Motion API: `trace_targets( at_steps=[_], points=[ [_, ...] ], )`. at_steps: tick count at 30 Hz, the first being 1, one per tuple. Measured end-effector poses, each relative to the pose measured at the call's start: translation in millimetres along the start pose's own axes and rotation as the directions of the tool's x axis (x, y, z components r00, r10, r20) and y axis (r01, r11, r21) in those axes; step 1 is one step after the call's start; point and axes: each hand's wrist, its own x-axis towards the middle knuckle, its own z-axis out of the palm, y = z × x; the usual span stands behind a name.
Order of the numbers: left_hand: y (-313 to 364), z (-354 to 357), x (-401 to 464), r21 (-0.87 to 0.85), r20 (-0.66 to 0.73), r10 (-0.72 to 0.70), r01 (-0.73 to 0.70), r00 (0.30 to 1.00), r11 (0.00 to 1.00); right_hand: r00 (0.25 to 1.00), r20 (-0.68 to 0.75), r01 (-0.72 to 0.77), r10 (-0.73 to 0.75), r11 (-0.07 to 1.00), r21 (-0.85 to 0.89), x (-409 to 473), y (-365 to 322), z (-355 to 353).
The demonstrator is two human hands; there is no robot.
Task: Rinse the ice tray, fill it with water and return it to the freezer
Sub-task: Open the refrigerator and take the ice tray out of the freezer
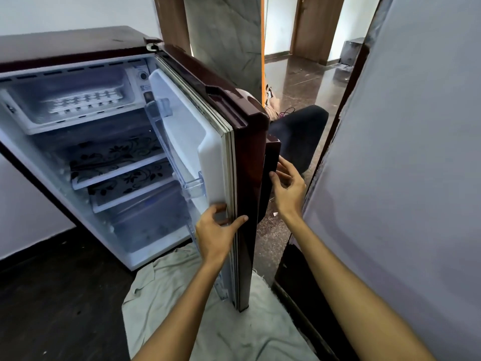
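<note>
- A person stands at a small maroon fridge (78, 45) with its door (244, 142) swung wide, both hands on the door's free edge.
- The left hand (216, 230) grips that edge low down, fingers curled onto the white inner liner and thumb across the gasket.
- The right hand (289, 186) sits higher on the outer face, fingers curled at the dark handle (272, 162).
- The ice tray (86, 104) lies in the freezer compartment (70, 100) at the cabinet's top, up and to the left of both hands, its long axis running roughly side to side across the opening.
- By position, the left hand looks the nearer for a reach into the freezer.
- A pale cloth (182, 295) is spread on the dark floor beneath the door; glossy stone flooring runs to a doorway beyond.
</note>
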Motion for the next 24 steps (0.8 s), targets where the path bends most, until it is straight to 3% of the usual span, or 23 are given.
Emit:
trace_targets(
  at_steps=[24],
  points=[
    [38.5,88.5,3.2,0.008,-0.019,-0.039,0.040,0.999,0.999,0.998,-0.044,-0.035,0.032,0.998,-0.060,50.8,26.9,-43.3]
  ],
)
